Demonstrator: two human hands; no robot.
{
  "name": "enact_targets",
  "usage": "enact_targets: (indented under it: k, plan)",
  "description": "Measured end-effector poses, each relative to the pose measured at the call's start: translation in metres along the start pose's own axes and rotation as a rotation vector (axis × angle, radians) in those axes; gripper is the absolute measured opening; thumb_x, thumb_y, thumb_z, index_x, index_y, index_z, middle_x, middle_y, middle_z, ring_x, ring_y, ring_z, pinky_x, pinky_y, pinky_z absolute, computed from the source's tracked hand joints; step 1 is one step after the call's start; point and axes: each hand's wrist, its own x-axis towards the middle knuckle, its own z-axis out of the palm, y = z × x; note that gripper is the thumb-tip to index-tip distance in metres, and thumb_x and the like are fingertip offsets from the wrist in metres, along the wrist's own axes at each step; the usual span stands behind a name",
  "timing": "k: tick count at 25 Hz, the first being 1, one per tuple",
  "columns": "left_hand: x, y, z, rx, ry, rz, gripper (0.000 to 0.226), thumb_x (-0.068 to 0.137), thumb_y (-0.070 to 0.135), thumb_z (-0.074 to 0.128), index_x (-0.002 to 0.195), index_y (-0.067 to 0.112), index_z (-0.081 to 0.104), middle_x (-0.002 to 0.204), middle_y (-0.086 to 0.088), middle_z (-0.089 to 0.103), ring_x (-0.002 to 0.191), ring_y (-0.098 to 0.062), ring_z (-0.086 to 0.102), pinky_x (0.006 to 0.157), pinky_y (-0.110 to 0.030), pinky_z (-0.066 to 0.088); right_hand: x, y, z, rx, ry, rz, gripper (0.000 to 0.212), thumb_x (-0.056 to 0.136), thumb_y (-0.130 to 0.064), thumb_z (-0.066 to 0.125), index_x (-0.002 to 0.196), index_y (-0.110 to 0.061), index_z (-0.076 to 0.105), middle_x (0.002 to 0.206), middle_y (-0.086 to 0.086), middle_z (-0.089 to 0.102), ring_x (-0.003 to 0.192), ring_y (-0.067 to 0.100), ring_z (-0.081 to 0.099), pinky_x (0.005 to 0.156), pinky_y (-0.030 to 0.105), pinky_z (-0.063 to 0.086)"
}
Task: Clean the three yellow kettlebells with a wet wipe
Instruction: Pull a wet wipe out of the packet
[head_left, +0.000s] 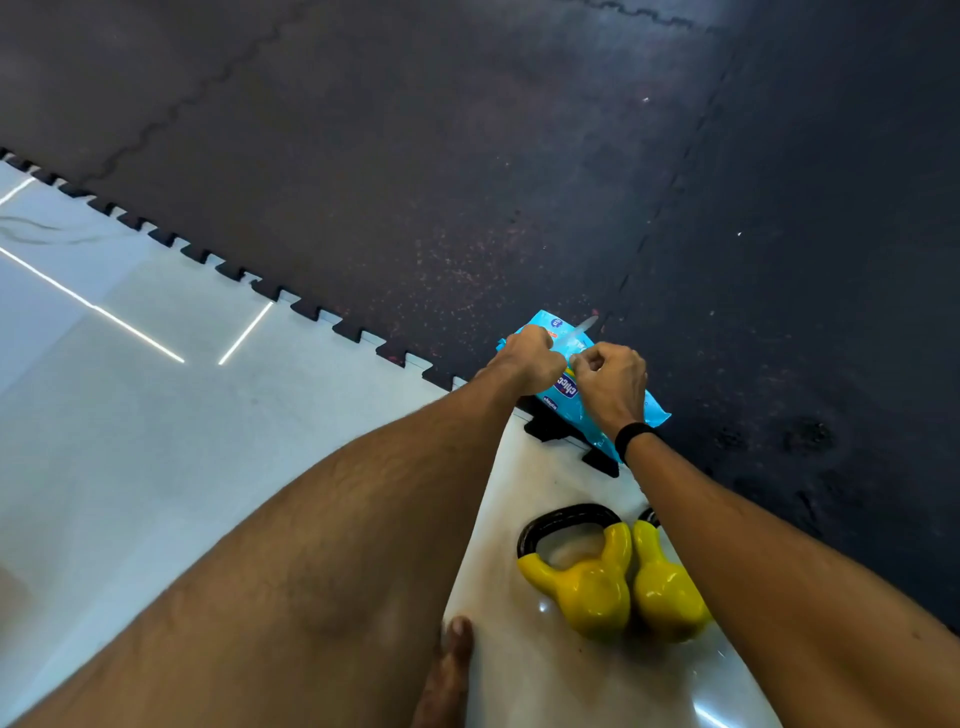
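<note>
Head view: both hands on the blue wipe pack (569, 387), which lies on the dark rubber mat (467, 156) at its jagged edge. Left hand (527, 358) is fisted, pressing on the pack. Right hand (610, 387) has its grip pinched at the pack's opening; can't tell if a wipe is in it. Clear flap (584, 326) sticks up. Black band (636, 434) on right wrist. Two yellow kettlebells (582, 577) (665, 587) touching, on the white floor (156, 415) near the pack; third not visible.
</note>
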Motion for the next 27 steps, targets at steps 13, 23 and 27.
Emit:
enact_targets:
  k: [13, 23, 27]
  plan:
    - [-0.100, 0.065, -0.021, -0.010, -0.014, 0.328, 0.044, 0.084, 0.001, 0.062, 0.127, 0.009, 0.058, 0.131, -0.012, 0.058, 0.119, -0.026, 0.055, 0.102, -0.038, 0.047, -0.069, -0.053, -0.131, 0.289, 0.025, -0.126, 0.023, 0.088, -0.012, 0.058, 0.072, 0.006, 0.057, 0.065, 0.007, 0.053, 0.063, 0.013, 0.046, 0.057, 0.031, 0.038]
    - [-0.305, 0.128, -0.027, -0.307, -0.027, 0.602, 0.010, 0.087, 0.012, 0.067, 0.080, 0.005, 0.066, 0.077, -0.008, 0.067, 0.062, -0.006, 0.061, 0.054, -0.015, 0.046, -0.183, -0.117, -0.336, 0.318, 0.032, -0.304, 0.042, 0.093, -0.040, 0.057, 0.077, -0.001, 0.058, 0.076, 0.016, 0.062, 0.068, 0.016, 0.053, 0.068, 0.038, 0.048]
    - [-0.358, 0.137, -0.009, -0.518, -0.006, 0.636, 0.015, 0.085, 0.010, 0.069, 0.070, 0.010, 0.065, 0.074, -0.009, 0.066, 0.069, -0.018, 0.060, 0.066, -0.030, 0.051, -0.244, -0.122, -0.378, 0.526, 0.025, -0.234, 0.032, 0.094, -0.039, 0.055, 0.084, -0.009, 0.062, 0.079, 0.007, 0.068, 0.069, 0.016, 0.062, 0.071, 0.040, 0.056]
